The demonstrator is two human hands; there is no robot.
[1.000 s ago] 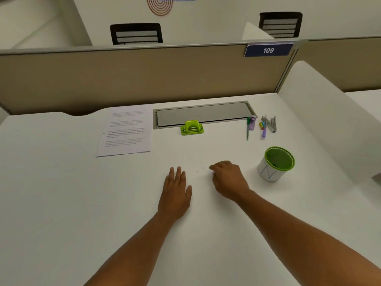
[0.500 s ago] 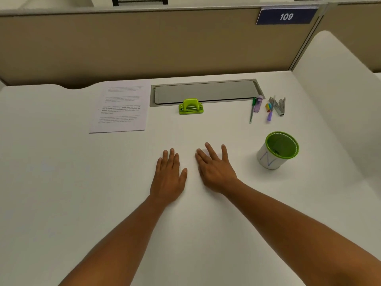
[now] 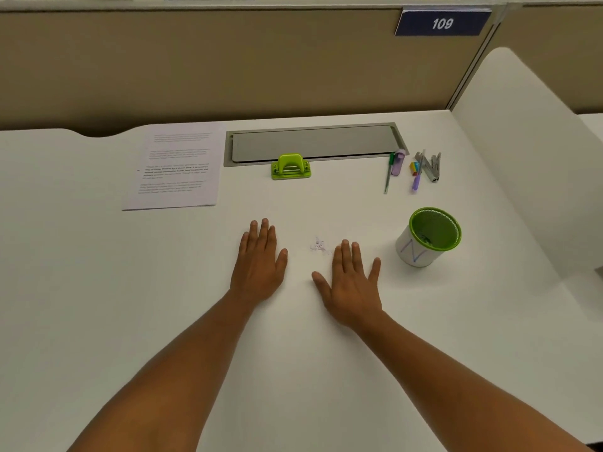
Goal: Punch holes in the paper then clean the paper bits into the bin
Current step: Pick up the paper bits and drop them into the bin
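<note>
- Paper bits sit in a small, loose scatter on the white worktop, between the two hands and just off the right hand's fingertips — pale, faintly lilac, hard to count.
- So the cleanup isn't finished: that little pile is not yet in the bin.
- The bin stands upright near the right hand, green mesh inside a white sleeve; a few specks show at the bottom, so I judge some bits are already in.
- Right hand lies flat, palm down, fingers spread and released, holding nothing.
- Left hand is flat too, fingers together and released, a little way left of the bits.
- Punching looks done, by my read: the paper lies flat at the back left, well apart from the hands; any holes are too small to make out.
- The green punch is parked at the back, against the grey tray.
- Left to do: gather that scatter and drop it into the bin.
</note>
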